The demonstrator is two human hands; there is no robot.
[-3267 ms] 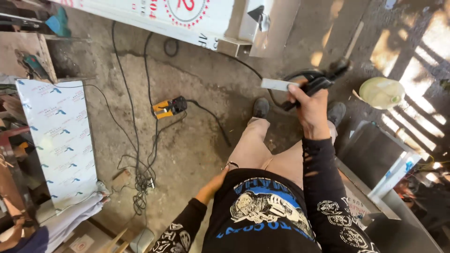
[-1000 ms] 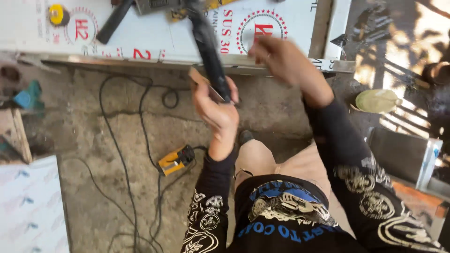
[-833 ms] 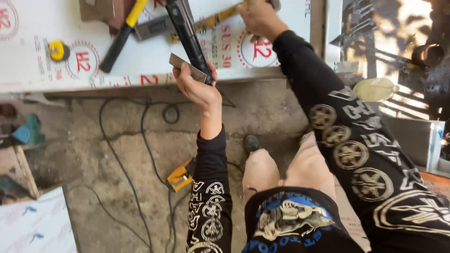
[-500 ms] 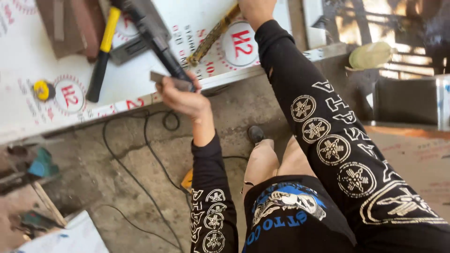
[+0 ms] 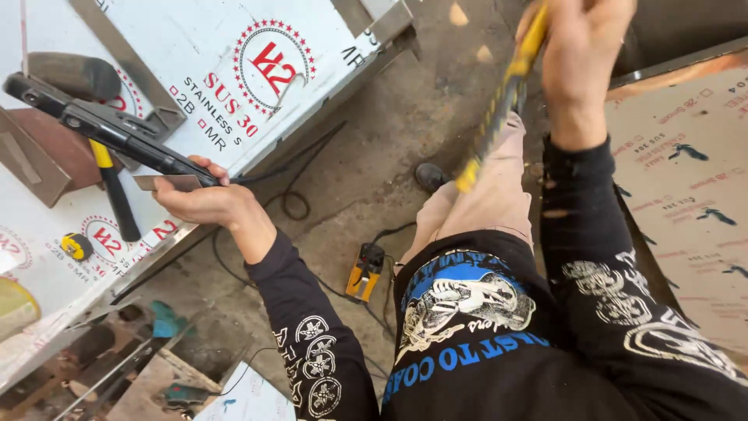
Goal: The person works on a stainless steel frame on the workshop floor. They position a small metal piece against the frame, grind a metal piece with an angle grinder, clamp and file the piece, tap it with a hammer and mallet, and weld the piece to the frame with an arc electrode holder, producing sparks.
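Left hand grips black tool and small metal strip over the worktop; right hand, cut off at top, grips blurred yellow tool.

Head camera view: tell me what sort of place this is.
Probably a metal fabrication workshop. Film-covered stainless steel sheet serves as the work surface, with a hammer and tape measure lying on it, and power cables trail across a rough concrete floor.

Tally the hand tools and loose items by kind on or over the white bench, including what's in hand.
Black power tool, in left hand: 1
Yellow folding rule, in right hand: 1
Yellow-handled hammer: 1
Yellow tape measure: 1
Small metal piece: 1
Total: 5
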